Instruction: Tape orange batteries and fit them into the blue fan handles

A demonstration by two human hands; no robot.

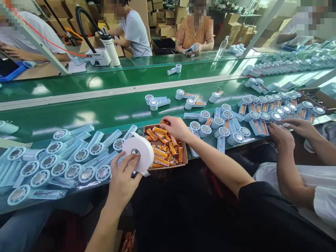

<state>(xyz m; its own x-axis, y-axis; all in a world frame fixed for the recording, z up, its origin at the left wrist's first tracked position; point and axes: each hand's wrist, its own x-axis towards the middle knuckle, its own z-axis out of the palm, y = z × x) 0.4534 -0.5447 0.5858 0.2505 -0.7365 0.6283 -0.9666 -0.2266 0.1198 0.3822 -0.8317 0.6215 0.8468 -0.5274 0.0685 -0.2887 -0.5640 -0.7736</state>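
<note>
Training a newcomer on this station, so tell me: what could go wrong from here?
1. The left hand holds the roll of white tape close by the box, and its loose end might snag or stick.
2. The box holds a loose jumble of orange cylinders, so a knock could spill some.
3. Light-blue units crowd beside the right forearm, which might nudge them as it moves.

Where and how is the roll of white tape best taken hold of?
Probably at the centre hole and the near part of the flat face, coming from the person's left, as the left hand does. The roll is a thick disc with its face and open hole turned toward the person; on its right, the box of orange batteries crowds the approach.
</note>
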